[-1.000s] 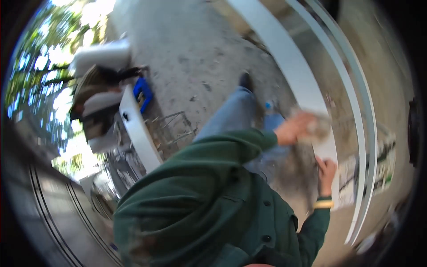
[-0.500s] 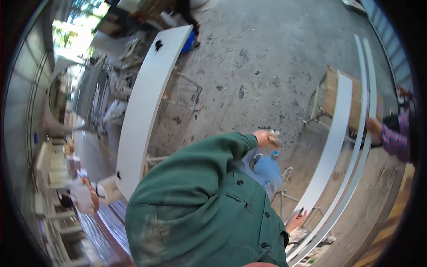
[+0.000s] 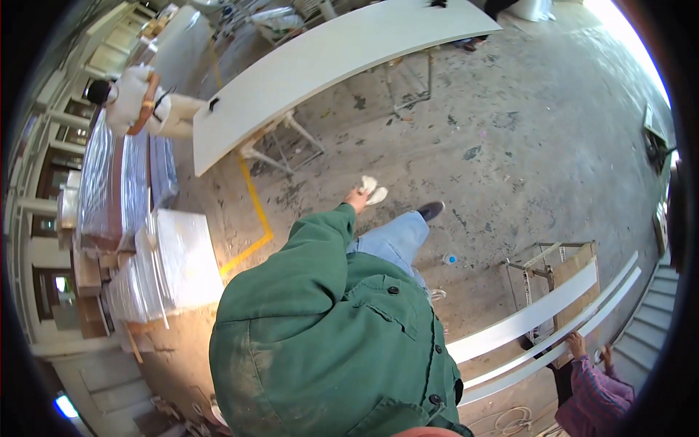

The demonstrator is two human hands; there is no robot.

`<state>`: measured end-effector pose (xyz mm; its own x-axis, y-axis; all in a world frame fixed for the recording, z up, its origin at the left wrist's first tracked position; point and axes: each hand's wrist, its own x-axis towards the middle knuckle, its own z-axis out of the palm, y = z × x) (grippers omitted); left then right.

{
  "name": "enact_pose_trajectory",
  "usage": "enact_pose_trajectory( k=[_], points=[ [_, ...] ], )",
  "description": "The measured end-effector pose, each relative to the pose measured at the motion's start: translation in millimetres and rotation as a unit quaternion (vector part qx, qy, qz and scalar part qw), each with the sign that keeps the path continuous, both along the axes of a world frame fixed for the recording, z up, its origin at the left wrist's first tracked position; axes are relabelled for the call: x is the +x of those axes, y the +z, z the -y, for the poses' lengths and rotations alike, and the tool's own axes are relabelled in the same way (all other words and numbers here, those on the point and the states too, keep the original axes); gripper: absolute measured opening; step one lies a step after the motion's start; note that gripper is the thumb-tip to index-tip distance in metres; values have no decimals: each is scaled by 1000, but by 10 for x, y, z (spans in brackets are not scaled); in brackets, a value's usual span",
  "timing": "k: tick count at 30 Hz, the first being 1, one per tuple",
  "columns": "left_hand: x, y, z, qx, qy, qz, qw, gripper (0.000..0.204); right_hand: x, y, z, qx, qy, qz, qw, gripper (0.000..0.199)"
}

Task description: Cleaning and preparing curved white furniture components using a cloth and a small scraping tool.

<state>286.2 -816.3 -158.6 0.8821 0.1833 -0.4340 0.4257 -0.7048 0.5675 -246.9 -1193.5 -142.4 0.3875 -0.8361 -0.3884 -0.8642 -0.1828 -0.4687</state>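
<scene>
Two pale lobes make up the off-white wad of cloth [image 3: 377,195] (pretty sure it's cloth, too small to be certain), and it's sitting in the left hand [image 3: 356,199], out over the bare concrete floor [image 3: 408,164]. Grip looks closed around the near end, with the lobes poking out past the fingers, away from the sleeve [image 3: 320,233]. No long axis worth mentioning on something that scrunched up. Right hand's out of frame, so can't tell what it's doing. Now the spacing: the long white panel [image 3: 328,69] on trestles [image 3: 291,138] lies ahead of the left hand, clearly apart, its length slanting from lower left to upper right. Over on the right side, well away from that hand, there's a narrow white board [image 3: 524,317], then two thin white strips [image 3: 539,352] with a co-worker's hand [image 3: 577,344] on them.
</scene>
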Motion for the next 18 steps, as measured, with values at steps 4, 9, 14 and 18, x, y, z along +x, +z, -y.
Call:
enact_pose_trajectory(
  k=[4,9,14,18],
  points=[
    [-859,81,-809,11,98,-54,994,55,-252,43,66,41,43,-55,997,56],
    [-1122,203,-1448,65,161,-85,981,56,-418,119,-3,78,37,-101,991,56],
    [-691,-45,-1886,-38,200,-16,979,64,-502,296,-664,132,-51,-123,982,56],
    [-197,195,-1747,-83,101,36,991,60,-534,199,-1689,190,-167,-122,960,57]
  ],
)
